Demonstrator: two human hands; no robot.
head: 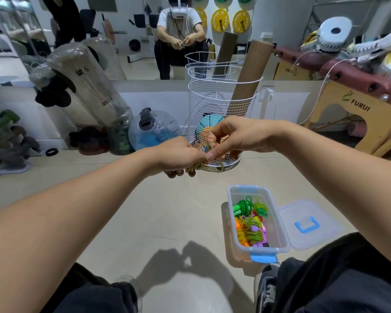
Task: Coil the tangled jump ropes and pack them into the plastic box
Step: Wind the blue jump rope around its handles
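Head view: your left hand (178, 154) grips coiled rope (198, 164), fingers curled under bundle. Your right hand (233, 138) pinches rope from above, thumb and forefinger together. Both held up before wire basket (212, 105). Box (282, 233) on floor by right knee, coiled ropes (251, 224) inside, lid (307, 224) beside.

Beige tiled floor (104, 199), wall mirror (131, 30), wire basket (212, 105)
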